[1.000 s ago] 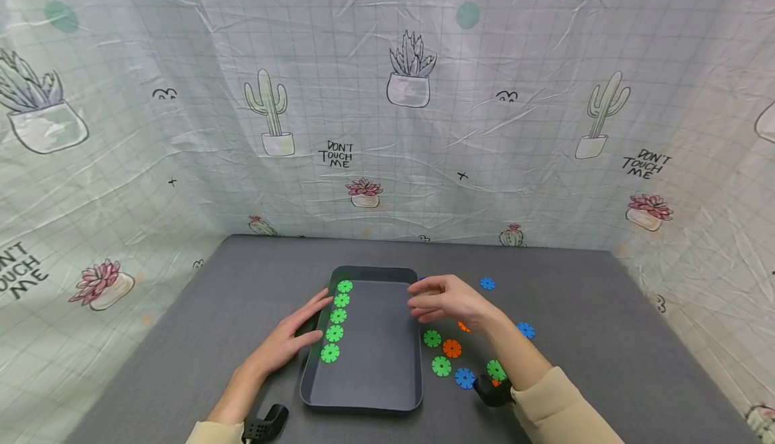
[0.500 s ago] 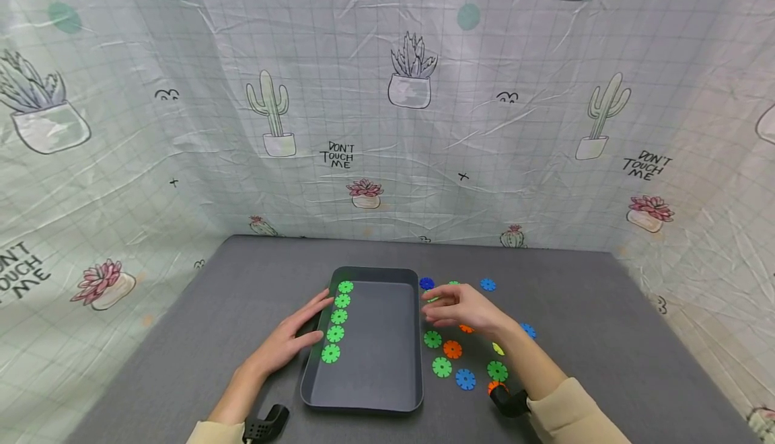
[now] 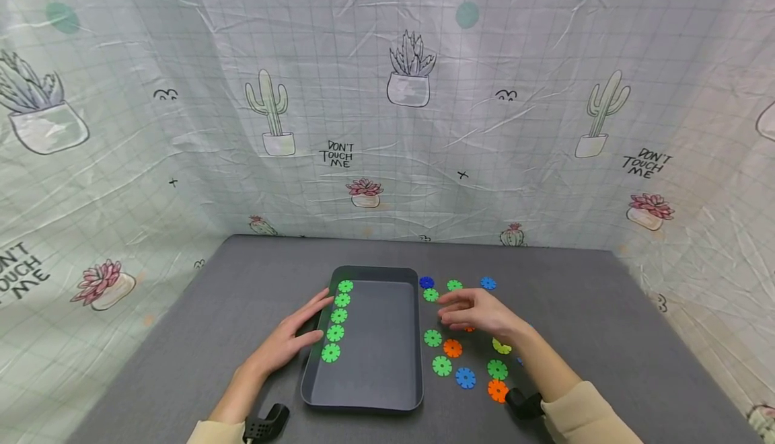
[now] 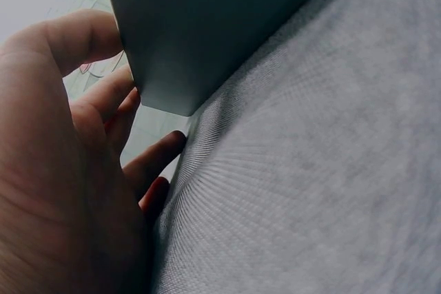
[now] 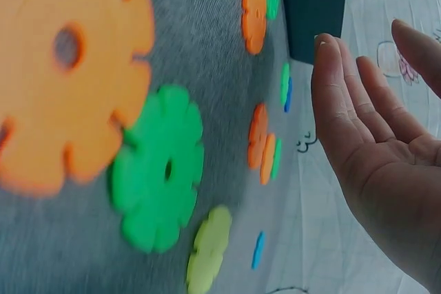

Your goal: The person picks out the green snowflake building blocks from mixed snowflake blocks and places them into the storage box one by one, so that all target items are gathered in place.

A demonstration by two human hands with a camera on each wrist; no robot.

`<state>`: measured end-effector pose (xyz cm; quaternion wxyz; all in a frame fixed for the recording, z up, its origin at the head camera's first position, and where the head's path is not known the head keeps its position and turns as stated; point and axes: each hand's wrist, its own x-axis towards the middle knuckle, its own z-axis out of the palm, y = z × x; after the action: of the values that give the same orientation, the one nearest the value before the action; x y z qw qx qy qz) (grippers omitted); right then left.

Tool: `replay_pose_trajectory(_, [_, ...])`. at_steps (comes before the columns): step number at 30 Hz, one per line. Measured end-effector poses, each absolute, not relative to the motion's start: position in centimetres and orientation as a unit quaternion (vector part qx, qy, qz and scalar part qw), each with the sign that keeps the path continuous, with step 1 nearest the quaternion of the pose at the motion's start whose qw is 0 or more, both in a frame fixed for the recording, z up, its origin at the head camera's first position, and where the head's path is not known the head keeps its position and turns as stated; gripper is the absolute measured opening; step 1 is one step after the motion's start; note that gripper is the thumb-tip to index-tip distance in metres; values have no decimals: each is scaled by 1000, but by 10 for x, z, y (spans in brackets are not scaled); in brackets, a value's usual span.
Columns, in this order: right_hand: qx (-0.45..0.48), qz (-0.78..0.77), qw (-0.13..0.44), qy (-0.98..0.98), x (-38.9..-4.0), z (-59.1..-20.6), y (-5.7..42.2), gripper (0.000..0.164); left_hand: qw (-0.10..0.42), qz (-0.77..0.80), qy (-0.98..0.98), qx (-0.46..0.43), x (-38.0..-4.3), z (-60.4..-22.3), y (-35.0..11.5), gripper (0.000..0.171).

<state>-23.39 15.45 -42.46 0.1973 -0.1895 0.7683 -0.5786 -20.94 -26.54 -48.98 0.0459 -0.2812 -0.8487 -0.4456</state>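
Note:
A dark grey rectangular tray (image 3: 381,377) lies on the table, with a column of several green notched plastic discs (image 3: 338,315) along its left side. My left hand (image 3: 281,343) rests on the tray's left rim, fingers extended; the left wrist view shows the thumb and fingertips at the tray's outer wall (image 4: 172,39). My right hand (image 3: 481,313) hovers right of the tray over loose discs, holding nothing, its fingers (image 5: 337,94) loosely extended. Beneath it an orange disc (image 3: 469,327) is partly hidden. A green disc (image 3: 430,294) lies just left of its fingertips.
Right of the tray are scattered more notched discs: dark blue (image 3: 426,283), blue (image 3: 465,378), orange (image 3: 453,348), yellow (image 3: 502,346) and green (image 3: 498,369). A printed curtain (image 3: 412,128) hangs behind the grey table (image 3: 272,262).
My right hand has moved right, from over the tray's right rim to over the loose discs, uncovering dark blue and green ones. The left hand and the column of green discs stay put.

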Motion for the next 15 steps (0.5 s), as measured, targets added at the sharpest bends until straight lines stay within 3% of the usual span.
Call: replay_pose_trajectory(15, [-184,-574,206,770,-220,-425,188,51,43,-451,-846,-281,-209,-489,-265,56])
